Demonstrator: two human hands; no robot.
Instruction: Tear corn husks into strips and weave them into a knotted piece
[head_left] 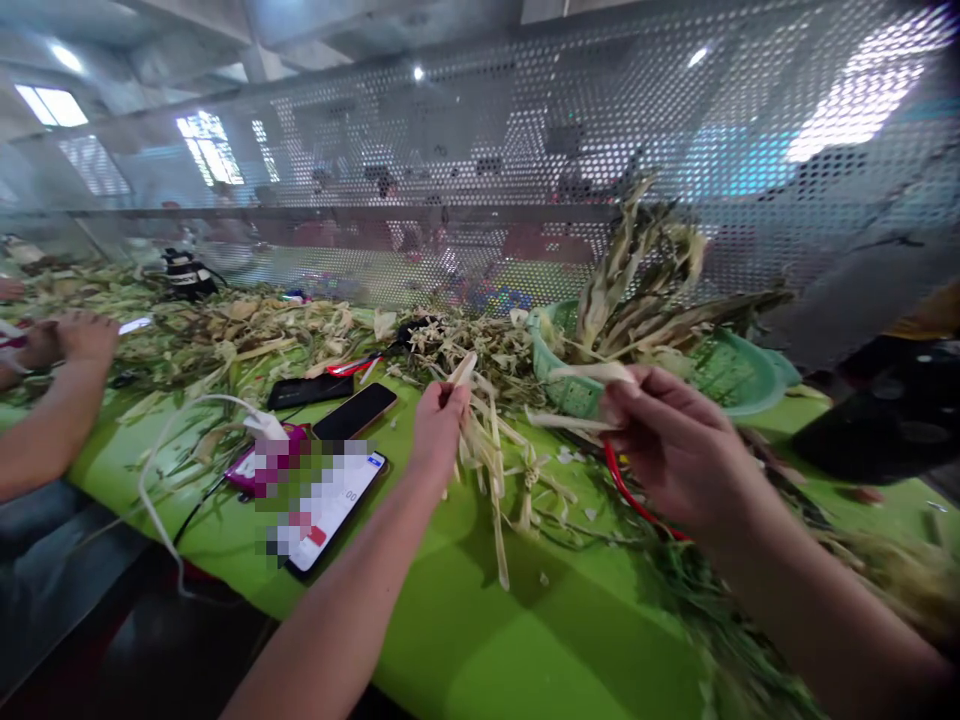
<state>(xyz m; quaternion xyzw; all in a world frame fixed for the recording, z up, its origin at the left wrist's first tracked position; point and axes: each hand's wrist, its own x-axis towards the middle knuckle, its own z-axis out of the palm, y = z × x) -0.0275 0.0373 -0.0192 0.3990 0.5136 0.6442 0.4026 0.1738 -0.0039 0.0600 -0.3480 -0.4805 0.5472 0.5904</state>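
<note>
Pinched in my left hand (436, 430) are pale dried corn husk strips (489, 470); one tip sticks up above the fingers and long ends hang down over the table. My right hand (679, 445) is closed on another pale corn husk piece (592, 372), whose ends point left toward my left hand. The two hands are apart. A red curved loop (622, 490) shows just below my right hand; whether the hand touches it, I cannot tell. Under the hanging strips lies a small knotted husk piece (527, 495).
A green plastic basket (750, 375) with dried husks (637, 270) stands behind my right hand. Phones (356, 410) and a purple power bank (262, 460) with a white cable lie left. Another person's hand (86, 340) is at far left. A perforated metal screen (465, 140) rises behind.
</note>
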